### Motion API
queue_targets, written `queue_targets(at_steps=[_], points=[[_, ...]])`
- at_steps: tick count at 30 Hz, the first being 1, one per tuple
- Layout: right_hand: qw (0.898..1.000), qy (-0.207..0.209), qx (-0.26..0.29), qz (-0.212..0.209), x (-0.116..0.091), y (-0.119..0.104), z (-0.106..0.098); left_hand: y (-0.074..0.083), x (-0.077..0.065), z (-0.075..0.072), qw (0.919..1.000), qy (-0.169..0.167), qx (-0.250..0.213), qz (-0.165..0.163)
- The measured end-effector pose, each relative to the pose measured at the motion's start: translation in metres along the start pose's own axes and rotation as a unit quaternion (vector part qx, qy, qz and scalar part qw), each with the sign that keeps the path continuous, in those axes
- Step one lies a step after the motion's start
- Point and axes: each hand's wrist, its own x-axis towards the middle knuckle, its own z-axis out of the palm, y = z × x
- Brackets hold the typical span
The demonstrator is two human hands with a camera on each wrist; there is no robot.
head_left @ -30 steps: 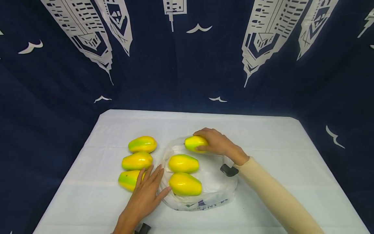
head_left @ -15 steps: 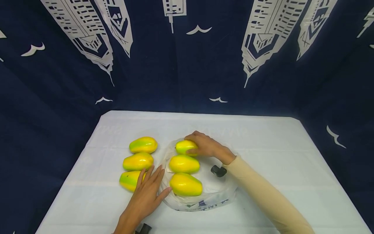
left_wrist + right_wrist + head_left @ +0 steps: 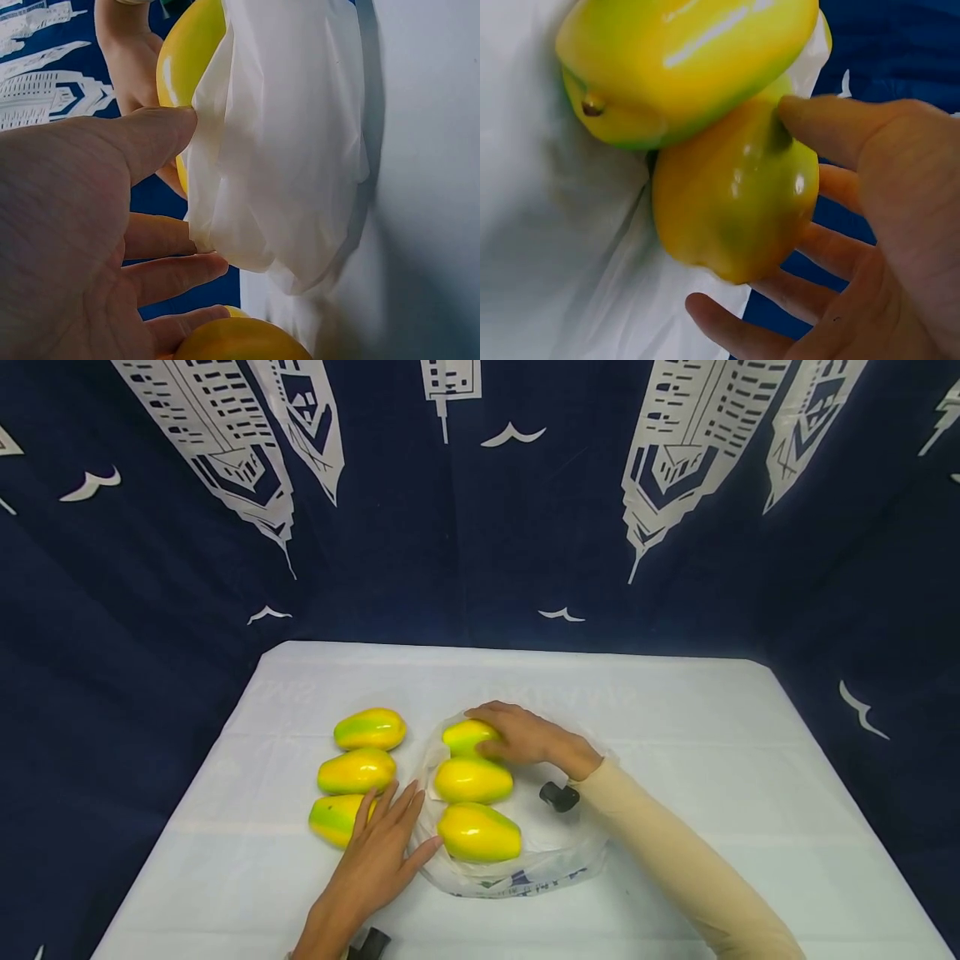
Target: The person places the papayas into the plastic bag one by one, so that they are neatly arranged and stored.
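Note:
My right hand [image 3: 525,733] holds a yellow-green papaya [image 3: 459,737] at the far side of a white plastic bag [image 3: 525,883], thumb on its near side and fingers beyond. In the right wrist view this papaya [image 3: 731,206] lies against another papaya [image 3: 682,64]. Two more papayas show in the bag in the head view, the middle papaya [image 3: 472,780] and the near papaya [image 3: 480,832]. My left hand [image 3: 378,852] is spread at the bag's left edge, its thumb touching the bag [image 3: 285,135] in the left wrist view. Its fingers partly cover a papaya [image 3: 330,818].
Left of the bag three papayas lie in a column, among them the far papaya [image 3: 370,728] and the middle one. All stands on a white-covered table [image 3: 712,735]. Behind it hangs a dark blue cloth [image 3: 450,543] with white buildings and birds.
My right hand has brought its papaya leftward and slightly nearer, up against the middle papaya in the bag. The left hand has stayed in place.

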Motion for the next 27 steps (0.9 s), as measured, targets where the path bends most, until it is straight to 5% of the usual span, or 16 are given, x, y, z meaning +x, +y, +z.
queue_targets(at_steps=[7,20,27], points=[[0.999,0.025,0.010,-0.019,-0.011,0.003,-0.012,0.000,0.001,-0.002,1.0000,0.000,-0.008,-0.001],[0.985,0.150,0.039,-0.073,-0.073,0.017,-0.031,0.001,0.001,-0.001,0.9999,0.001,-0.014,0.001],[0.979,0.189,0.056,-0.052,-0.105,0.030,-0.033,0.001,0.000,0.000,1.0000,-0.004,-0.008,-0.002]])
